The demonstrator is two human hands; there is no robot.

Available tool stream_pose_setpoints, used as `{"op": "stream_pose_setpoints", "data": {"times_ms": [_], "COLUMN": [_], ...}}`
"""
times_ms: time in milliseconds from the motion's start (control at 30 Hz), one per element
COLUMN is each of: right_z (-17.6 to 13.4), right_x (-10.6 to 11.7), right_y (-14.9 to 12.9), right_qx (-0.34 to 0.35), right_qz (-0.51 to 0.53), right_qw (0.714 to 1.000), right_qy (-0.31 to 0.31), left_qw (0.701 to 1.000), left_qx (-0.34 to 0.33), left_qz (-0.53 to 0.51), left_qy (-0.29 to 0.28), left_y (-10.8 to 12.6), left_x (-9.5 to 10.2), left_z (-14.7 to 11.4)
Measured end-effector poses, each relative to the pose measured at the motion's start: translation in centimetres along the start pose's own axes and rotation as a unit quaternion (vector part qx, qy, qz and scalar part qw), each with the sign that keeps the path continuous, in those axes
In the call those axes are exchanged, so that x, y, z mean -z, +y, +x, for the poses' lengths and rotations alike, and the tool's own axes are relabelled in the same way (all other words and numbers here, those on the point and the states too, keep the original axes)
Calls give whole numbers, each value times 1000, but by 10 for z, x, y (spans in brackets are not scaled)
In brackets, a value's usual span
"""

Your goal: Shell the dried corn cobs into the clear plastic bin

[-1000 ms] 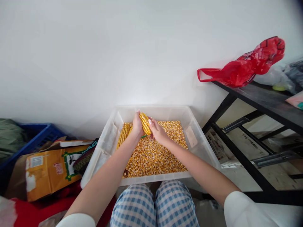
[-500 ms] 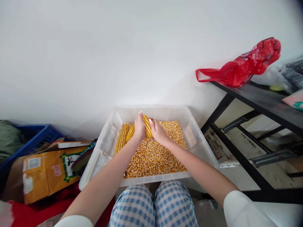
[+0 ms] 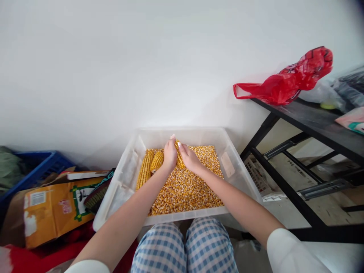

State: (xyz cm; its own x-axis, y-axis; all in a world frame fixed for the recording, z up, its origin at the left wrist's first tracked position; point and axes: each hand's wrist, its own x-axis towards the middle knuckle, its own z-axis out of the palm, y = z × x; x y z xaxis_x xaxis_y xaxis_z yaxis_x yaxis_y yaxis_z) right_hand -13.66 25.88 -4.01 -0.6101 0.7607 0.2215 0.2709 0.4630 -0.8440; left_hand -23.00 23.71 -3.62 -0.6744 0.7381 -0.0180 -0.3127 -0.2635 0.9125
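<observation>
Between my two hands is a yellow corn cob [image 3: 179,159], tilted, with kernels covering the part that shows. My left hand [image 3: 170,152] wraps its left side, and my right hand [image 3: 190,157] grips it from the right with the thumb laid along it. Both hands are over a translucent plastic bin [image 3: 227,163]. Loose corn kernels [image 3: 184,191] spread thickly across its bottom. More corn cobs [image 3: 145,167] lie at the bin's left side, a shorter cob [image 3: 156,162] among them close to my left wrist.
At right stands a black-framed table [image 3: 309,117] with a red plastic bag [image 3: 284,89] on it. To the left are an orange carton [image 3: 57,212] and a blue crate [image 3: 45,161]. A white wall [image 3: 182,64] rises behind the bin. My knees [image 3: 184,242] are against its near side.
My hands have closed further around the cob and shifted slightly right, covering more of it. More of the shorter cob beside my left hand now shows.
</observation>
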Motion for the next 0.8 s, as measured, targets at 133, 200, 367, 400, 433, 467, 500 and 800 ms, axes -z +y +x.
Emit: {"op": "stream_pose_setpoints", "data": {"times_ms": [133, 200, 367, 400, 433, 467, 500, 800], "right_z": [-1, -1, 0, 1, 2, 2, 3, 6], "right_x": [-2, -2, -5, -6, -6, -7, -7, 2], "right_y": [2, 3, 7, 8, 9, 9, 9, -1], "right_qx": [4, 4, -9, -13, -16, -18, -20, 2], "right_qz": [-5, -6, 3, 5, 7, 11, 16, 9], "right_qw": [1000, 1000, 1000, 1000, 1000, 1000, 1000, 999], "right_qy": [4, 4, -2, 0, 1, 0, -2, 45], "left_qw": [995, 994, 996, 996, 996, 995, 995, 983], "left_qx": [-77, -79, -57, -56, -59, -62, -66, -120], "left_qz": [69, 76, 63, 62, 62, 62, 61, 139], "left_qy": [9, 12, 26, 32, 36, 42, 47, -24], "left_y": [-3, -4, -5, -5, -5, -4, -4, -3], "left_x": [2, 3, 3, 3, 3, 3, 3, -5], "left_z": [0, 0, 1, 1, 1, 1, 0, -10]}}
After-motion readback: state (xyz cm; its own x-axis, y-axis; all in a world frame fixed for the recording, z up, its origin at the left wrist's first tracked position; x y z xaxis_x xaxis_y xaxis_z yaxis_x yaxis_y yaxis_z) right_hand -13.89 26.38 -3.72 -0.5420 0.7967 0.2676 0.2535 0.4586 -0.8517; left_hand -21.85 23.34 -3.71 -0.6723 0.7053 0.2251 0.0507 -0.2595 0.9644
